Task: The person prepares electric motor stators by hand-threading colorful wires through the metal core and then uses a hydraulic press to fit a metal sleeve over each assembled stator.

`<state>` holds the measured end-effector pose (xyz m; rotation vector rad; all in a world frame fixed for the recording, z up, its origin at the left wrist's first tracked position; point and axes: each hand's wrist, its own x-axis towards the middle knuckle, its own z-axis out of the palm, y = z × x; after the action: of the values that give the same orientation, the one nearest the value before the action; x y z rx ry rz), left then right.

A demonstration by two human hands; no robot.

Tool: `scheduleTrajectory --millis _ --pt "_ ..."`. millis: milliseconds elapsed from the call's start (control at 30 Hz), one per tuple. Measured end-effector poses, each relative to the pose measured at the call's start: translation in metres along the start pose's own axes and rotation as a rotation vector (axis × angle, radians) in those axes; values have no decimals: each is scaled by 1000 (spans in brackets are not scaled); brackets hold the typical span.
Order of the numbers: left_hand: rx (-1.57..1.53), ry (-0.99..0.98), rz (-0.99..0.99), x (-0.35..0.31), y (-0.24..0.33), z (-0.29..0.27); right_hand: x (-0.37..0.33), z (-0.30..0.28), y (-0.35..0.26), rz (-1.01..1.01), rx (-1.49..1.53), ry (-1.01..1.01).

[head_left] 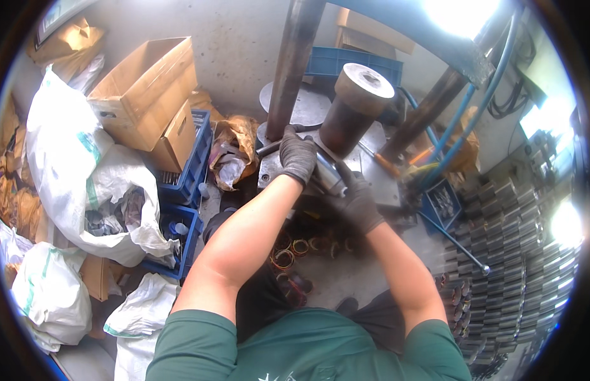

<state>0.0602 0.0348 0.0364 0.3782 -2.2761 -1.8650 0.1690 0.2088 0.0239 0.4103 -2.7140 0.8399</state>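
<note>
The gloved right hand [359, 200] seems to grasp the lower end of a silver tube [331, 180] slanting between the hands; the left hand [298, 155] lies over a dark bar [268, 150], how tightly I can't tell. The tube looks mid-handling, not yet set aside; what's finished or left I can't judge. Around the hands spreads a metal table [271, 167]; beyond them stands a thick drum [349, 127], rightward stacked tubes [504, 254], leftward sacks [66, 133], farthest a wall [231, 51]

Bright overall, white glare clipped at upper and far right, fisheye curving the rows of silvery metal pieces [507, 267] toward a black rim, shadow beneath the near edge of the grey metal plate [376, 184], dark-gloved right hand [359, 200] soft.
</note>
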Motion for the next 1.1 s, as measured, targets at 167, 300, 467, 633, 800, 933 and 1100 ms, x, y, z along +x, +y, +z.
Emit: scheduleTrajectory --millis 167,300,467,633,800,933,1100 --pt "143 -27 228 3 4 -6 -8 0 -4 10 27 29" --pt "320 -34 198 6 5 -2 -15 3 -15 -28 -139 143" --pt "293 -12 226 21 -1 3 -29 -11 -15 28 -103 170" --pt "248 -98 194 36 -7 -7 -87 -14 -2 315 490 114" --pt "280 -100 266 30 -6 -3 -55 -42 -8 213 1343 421" --pt "242 -59 241 29 -13 2 37 -102 -19 101 1009 419" --pt "225 -32 241 25 -13 8 144 -113 -15 -159 779 510"
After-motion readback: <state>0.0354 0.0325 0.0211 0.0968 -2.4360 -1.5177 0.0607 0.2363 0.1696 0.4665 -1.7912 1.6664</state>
